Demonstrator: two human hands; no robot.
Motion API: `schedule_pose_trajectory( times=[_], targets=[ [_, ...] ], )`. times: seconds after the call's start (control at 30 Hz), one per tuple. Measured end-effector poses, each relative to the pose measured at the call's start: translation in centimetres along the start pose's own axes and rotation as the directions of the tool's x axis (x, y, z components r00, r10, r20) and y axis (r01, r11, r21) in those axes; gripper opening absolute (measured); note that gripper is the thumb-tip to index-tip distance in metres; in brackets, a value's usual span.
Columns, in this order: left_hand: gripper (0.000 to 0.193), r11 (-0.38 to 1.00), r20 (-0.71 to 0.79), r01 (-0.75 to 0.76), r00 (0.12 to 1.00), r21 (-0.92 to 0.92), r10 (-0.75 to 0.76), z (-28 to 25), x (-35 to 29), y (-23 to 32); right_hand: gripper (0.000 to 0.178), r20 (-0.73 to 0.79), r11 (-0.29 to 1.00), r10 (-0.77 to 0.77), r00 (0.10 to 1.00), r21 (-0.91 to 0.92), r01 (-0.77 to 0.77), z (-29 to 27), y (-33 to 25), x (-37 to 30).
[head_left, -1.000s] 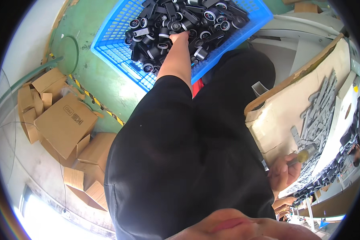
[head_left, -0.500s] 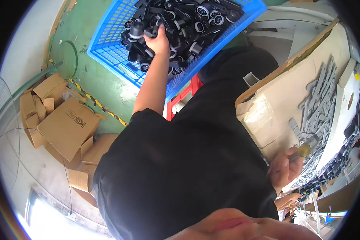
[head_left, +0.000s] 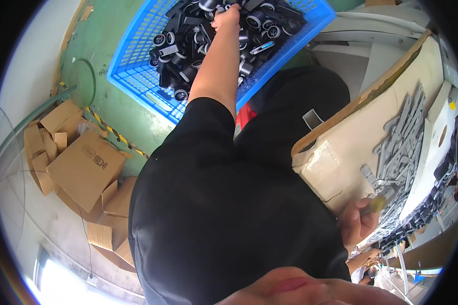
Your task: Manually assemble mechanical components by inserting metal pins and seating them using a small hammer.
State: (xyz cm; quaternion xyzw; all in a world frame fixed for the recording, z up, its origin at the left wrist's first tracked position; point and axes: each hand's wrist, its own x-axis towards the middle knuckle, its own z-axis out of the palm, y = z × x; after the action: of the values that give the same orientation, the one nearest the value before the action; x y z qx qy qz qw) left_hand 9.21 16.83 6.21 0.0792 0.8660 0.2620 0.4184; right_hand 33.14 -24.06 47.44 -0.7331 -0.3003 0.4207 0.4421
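My left hand [head_left: 228,18] reaches into a blue plastic basket [head_left: 118,56] at the top of the view. Its fingers are closed on a black part with a silver-ringed round end [head_left: 208,4], partly cut off by the upper edge. Around it lie many loose black parts [head_left: 180,58], some with round silver-rimmed ends. Low at the right, my right hand [head_left: 359,222] is closed around a tool with a clear shaft and a round yellow end [head_left: 378,204]. This hand is beside a pile of flat grey parts [head_left: 399,147].
A cardboard-lined work surface [head_left: 336,152] stands at my right, with more dark parts [head_left: 432,203] beyond its white edge. Several cardboard boxes [head_left: 86,168] lie at the left. Yellow-black tape [head_left: 114,133] crosses the green floor. Another person's hand [head_left: 364,258] shows at lower right.
My left hand has moved up and right, deeper into the basket, along with the black part. My right hand has shifted slightly left and down in the view, still closed on the tool.
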Motion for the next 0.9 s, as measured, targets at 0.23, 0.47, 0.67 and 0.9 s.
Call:
schedule_pose_trajectory(
  times=[0.23,0.47,0.67,0.9],
  targets=[
    [0.091,0.984,-0.022,-0.089,0.996,-0.153,0.087,0.6,-1.1,0.2,0.033,0.034,0.999,0.039,0.999,-0.026,-0.038,-0.5,-0.1,0.0],
    [0.095,0.991,0.124,-0.133,0.984,0.023,0.129,0.1,3.1,0.4,0.034,0.034,0.997,0.074,0.997,-0.003,-0.074,-0.6,-0.3,-0.1],
    [0.103,0.921,0.240,-0.281,0.946,0.270,0.219,0.2,6.2,-0.2,0.037,0.055,0.998,0.052,0.997,0.016,-0.053,-0.7,0.1,-0.3],
    [0.069,0.949,0.171,-0.314,0.934,-0.032,0.315,1.3,5.1,-5.2,0.032,0.007,0.995,0.092,0.996,0.029,-0.092,-0.5,-0.3,-0.2]
  ],
)
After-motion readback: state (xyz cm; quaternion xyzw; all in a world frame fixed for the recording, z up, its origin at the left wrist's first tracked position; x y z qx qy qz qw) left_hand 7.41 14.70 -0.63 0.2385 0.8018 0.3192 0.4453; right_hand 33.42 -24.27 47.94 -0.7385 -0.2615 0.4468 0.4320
